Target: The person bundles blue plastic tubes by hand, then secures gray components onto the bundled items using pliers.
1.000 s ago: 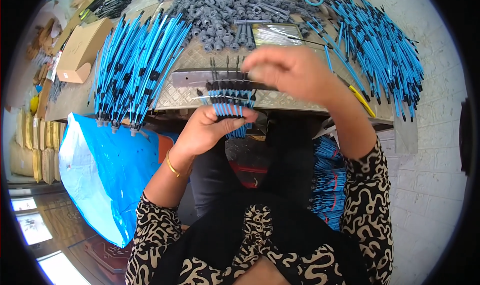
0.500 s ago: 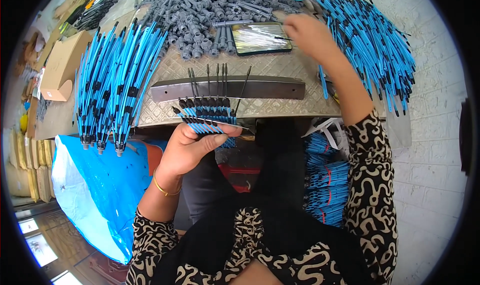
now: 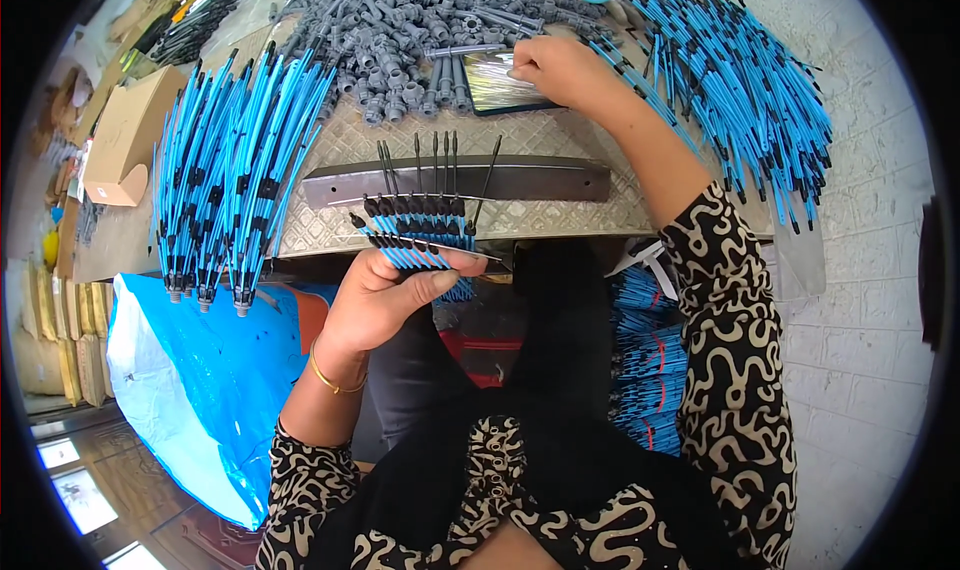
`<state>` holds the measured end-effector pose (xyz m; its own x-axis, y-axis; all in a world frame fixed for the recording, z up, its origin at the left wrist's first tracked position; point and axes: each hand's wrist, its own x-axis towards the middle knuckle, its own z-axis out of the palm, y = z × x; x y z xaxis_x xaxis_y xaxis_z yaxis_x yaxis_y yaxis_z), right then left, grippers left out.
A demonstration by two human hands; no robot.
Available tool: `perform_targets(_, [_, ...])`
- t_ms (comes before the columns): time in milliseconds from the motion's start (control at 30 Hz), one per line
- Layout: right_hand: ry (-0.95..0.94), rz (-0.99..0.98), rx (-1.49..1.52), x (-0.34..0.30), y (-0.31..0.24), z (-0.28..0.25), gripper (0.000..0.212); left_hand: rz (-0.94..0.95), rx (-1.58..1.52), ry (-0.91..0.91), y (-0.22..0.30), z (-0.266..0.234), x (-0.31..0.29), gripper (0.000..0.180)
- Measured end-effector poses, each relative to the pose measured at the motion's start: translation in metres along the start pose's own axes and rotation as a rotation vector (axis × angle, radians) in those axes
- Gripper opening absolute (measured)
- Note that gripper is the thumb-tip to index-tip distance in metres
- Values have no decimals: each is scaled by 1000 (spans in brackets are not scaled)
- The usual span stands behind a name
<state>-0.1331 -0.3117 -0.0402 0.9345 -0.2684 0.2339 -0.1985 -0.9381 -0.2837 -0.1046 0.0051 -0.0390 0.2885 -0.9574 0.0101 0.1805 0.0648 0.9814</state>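
Note:
My left hand [image 3: 385,300] is closed around a bundle of slim blue rods with black fittings [image 3: 415,225], in front of the table's near edge. Several thin black stems stick up from that bundle, and one long thin piece lies across it. Farther off, my right hand [image 3: 550,68] is bent with its fingers pressed together over the right part of a flat, dark-edged rectangular thing [image 3: 490,90] with a silvery, streaked surface. Whatever those fingertips hold, if anything, is hidden. Blue rods [image 3: 640,90] show just beyond my right forearm.
A grey metal bar [image 3: 540,184] lies along the table [image 3: 330,232]. Grey plastic fittings [image 3: 390,30] are heaped at the back. Blue rod assemblies stand at the left [image 3: 225,170] and lie at the right [image 3: 745,90]. A cardboard box [image 3: 130,135] and blue bag [image 3: 210,370] are left.
My right hand has moved left, onto the silvery rectangle, and the black tip seen at its fingers is out of sight. My left hand keeps its hold on the bundle.

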Motion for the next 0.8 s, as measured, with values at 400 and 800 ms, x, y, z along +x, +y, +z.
perform_targets(400, [76,-215,123,-66,-42,-28,19,-13,-13,14,2,3,3,18])
perform_targets(800, [-46,-140,0,-100,-37,-22,36,4,-6,4,3,6,5,19])
